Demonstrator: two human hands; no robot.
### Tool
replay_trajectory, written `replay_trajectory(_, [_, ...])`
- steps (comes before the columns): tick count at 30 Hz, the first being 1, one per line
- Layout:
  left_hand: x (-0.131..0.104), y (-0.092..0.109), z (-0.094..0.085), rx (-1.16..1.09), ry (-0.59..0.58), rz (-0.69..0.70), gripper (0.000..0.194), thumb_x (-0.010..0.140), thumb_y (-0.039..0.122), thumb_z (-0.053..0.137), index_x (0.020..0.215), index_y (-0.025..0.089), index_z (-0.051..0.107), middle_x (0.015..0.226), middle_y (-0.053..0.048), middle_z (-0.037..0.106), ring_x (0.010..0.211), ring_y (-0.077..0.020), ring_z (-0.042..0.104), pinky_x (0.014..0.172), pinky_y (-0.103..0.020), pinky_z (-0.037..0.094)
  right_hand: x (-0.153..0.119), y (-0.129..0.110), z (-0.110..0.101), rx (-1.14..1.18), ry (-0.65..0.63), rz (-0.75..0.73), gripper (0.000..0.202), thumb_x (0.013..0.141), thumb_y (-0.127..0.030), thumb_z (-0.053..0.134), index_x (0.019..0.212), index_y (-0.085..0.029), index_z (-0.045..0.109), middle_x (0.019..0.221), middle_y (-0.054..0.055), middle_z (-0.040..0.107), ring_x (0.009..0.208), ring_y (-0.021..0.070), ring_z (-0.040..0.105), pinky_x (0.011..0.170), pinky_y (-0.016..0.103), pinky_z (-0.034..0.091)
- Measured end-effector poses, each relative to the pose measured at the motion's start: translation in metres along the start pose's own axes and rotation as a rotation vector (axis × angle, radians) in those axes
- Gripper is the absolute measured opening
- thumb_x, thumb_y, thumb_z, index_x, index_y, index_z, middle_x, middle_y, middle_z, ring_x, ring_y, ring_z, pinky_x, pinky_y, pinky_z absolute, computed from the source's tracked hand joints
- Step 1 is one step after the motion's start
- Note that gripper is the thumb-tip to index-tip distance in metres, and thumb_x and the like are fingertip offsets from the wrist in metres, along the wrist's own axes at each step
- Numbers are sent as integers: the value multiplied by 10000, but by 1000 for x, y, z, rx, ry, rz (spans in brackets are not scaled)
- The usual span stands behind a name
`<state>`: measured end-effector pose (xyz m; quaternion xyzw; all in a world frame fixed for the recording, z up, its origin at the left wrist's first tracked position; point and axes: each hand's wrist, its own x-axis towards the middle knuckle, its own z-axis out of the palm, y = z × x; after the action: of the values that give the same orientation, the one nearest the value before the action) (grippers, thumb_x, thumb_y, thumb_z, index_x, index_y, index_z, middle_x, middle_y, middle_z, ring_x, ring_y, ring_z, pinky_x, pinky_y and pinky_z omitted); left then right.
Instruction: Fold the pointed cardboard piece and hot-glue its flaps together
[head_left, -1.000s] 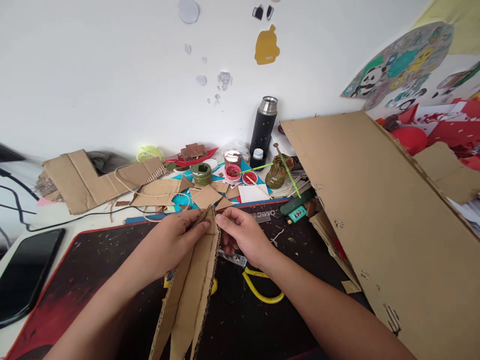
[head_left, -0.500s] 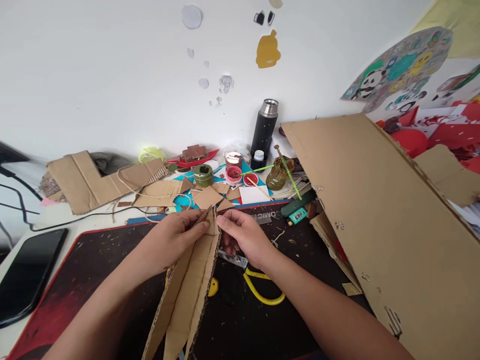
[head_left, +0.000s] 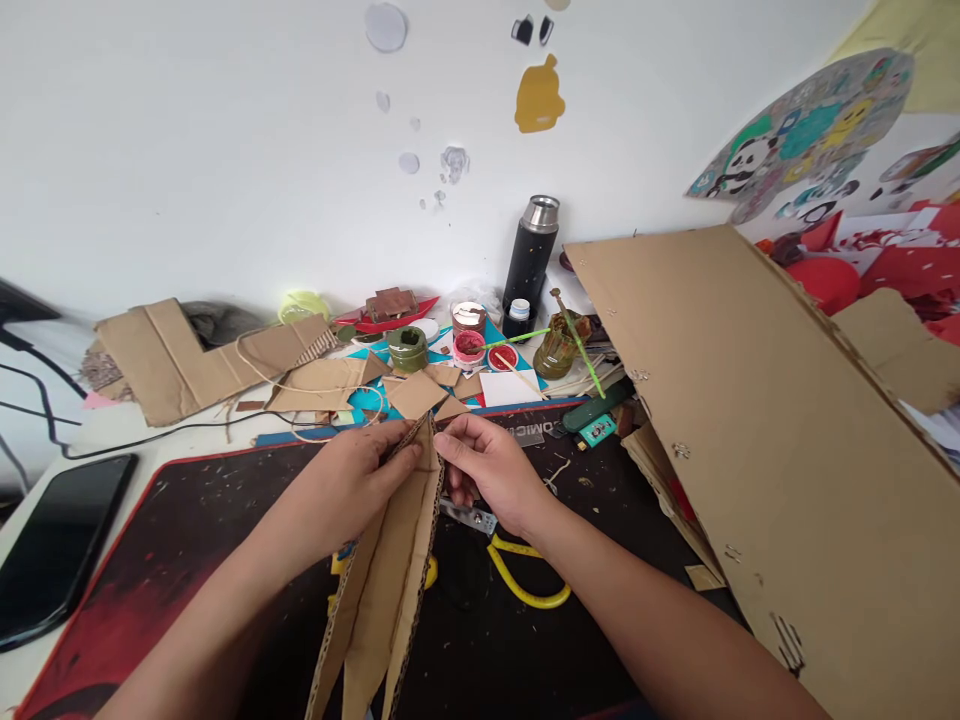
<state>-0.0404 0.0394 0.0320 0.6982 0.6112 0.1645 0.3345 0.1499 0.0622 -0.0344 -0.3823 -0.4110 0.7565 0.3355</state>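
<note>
A long folded cardboard strip [head_left: 386,570] with raised sides narrows to a point at its far end, above a dark desk mat. My left hand [head_left: 360,475] pinches the left side near that tip, thumb on the inner face. On the opposite edge, my right hand [head_left: 487,470] is closed with thumb and forefinger gripping the cardboard; its other fingers curl beneath. Yellow-handled scissors [head_left: 529,585] lie under my right wrist, their blades partly hidden. Behind the strip a yellow object [head_left: 431,572] shows only in part.
A large cardboard sheet [head_left: 787,430] leans over the right side. Open paint pots [head_left: 469,348], a black thermos [head_left: 531,255], a murky jar [head_left: 556,350] and cardboard scraps [head_left: 416,395] line the wall. A phone [head_left: 64,545] lies left; a teal box cutter [head_left: 596,432] sits right.
The near end of the cardboard strip has swung slightly right. Both hands keep their hold at the tip, almost unmoved.
</note>
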Motion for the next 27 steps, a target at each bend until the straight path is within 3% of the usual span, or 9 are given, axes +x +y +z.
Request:
replay_trajectory(7, [-1,1,0,-5,-22,13,377,1016,525,440,880,261,672,890,-37,790,842,-279,725,765,-368,497,-2,-1,-1,27,-75,37,555,797,-709,832,905,-231,572,578,-83,615,418,100,573,391,189,377])
replay_trajectory(21, [1,-2,0,19,-17,11,387,1010,521,446,904,262,713,929,-55,815,862,-294,734,774,-376,510,2,1,-2,31,3,8,488,784,-595,873,961,-228,605,592,-81,617,404,96,540,387,201,377])
replay_trajectory(27, [3,-9,-2,33,9,-1,388,993,558,468,904,255,692,868,-40,785,807,-278,712,739,-369,494,3,5,-1,35,-10,21,543,801,-688,837,963,-221,611,595,-74,623,411,90,547,393,191,368])
